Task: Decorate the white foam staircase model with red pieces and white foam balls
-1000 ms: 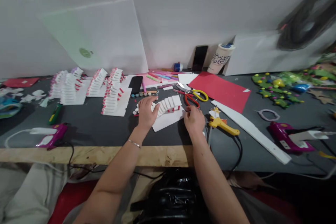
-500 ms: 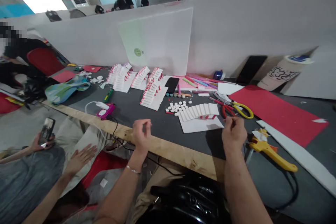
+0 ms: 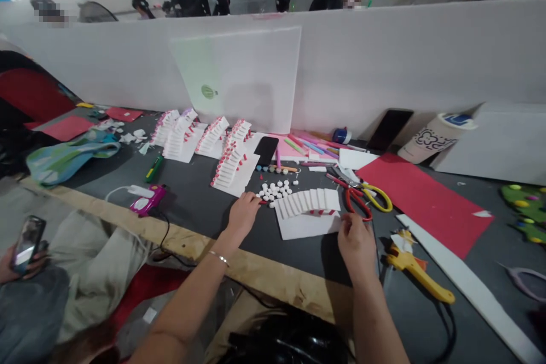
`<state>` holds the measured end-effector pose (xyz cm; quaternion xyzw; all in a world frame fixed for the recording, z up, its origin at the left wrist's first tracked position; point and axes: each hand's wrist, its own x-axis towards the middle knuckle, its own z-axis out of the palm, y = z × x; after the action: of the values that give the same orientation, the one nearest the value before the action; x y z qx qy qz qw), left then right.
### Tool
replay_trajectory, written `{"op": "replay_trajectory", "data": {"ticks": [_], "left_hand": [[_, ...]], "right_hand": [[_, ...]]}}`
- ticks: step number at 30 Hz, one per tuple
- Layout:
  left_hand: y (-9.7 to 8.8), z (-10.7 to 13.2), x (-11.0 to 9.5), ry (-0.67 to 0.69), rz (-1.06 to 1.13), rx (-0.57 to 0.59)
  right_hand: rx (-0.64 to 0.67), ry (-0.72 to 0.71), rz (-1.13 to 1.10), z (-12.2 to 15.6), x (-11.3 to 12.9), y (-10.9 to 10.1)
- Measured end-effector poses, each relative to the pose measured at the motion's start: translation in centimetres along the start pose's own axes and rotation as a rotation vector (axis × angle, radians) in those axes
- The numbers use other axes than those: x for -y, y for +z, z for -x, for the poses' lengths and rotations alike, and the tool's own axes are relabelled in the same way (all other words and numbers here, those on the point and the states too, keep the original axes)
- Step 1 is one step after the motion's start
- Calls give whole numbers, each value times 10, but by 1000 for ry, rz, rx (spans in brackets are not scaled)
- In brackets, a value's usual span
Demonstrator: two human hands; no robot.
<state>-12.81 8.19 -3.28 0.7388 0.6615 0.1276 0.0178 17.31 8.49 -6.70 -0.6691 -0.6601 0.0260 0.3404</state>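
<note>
My left hand [image 3: 244, 214] lies at the left of a heap of small white discs [image 3: 273, 190]. Its fingertips close on a small red strip [image 3: 263, 202] on the dark tabletop. Just to the right, a white stepped staircase model [image 3: 305, 201] with red pieces under its steps stands on a flat white base [image 3: 305, 228]. Beside the base's right edge is my right hand [image 3: 355, 240], its fingers curled together; whatever is between them is hidden. Red-handled scissors or pliers [image 3: 357, 205] lie just beyond it.
Several similar models [image 3: 232, 168] stand to the left. A yellow glue gun [image 3: 420, 276], a red sheet [image 3: 426, 199], a long white strip [image 3: 464, 278] and a tumbler [image 3: 435, 139] are at right. A purple device with a cable [image 3: 147, 200] sits near the left front edge.
My left hand has moved forward from the table's edge to the red strip by the white discs. The right hand stays curled beside the model's base. The view has turned rightward.
</note>
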Motion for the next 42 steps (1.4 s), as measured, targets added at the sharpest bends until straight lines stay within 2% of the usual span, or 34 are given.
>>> {"op": "replay_trajectory", "data": {"ticks": [5,9,12,14,16,19,21,23,26,31,36,42], "left_hand": [[3,-3,4,-24,73,0],[-13,7,10,-72,109,-49],[-29,20,10,-169,167,-109],[-34,30,2,-210,233,-129],[-32,41,-14,-190,308,-98],[-19,57,-44,-64,370,27],[-11,66,-60,1,357,63],[-6,73,-70,20,334,70],[-6,76,-73,23,307,67],[-7,66,-60,-7,383,19],[0,35,-42,-116,472,36],[1,0,-33,-105,457,-3]], "right_hand": [[91,-143,84,12,3,-15],[172,-203,62,24,-8,-35],[182,-222,65,26,-17,-42],[208,-242,46,25,-18,-42],[244,-278,13,26,-15,-39],[272,-349,-13,34,-7,-38],[283,-384,9,43,-2,-41],[291,-411,36,52,1,-44],[285,-433,59,64,3,-50],[292,-417,79,76,5,-59],[285,-433,108,91,7,-66],[298,-435,49,113,20,-74]]}}
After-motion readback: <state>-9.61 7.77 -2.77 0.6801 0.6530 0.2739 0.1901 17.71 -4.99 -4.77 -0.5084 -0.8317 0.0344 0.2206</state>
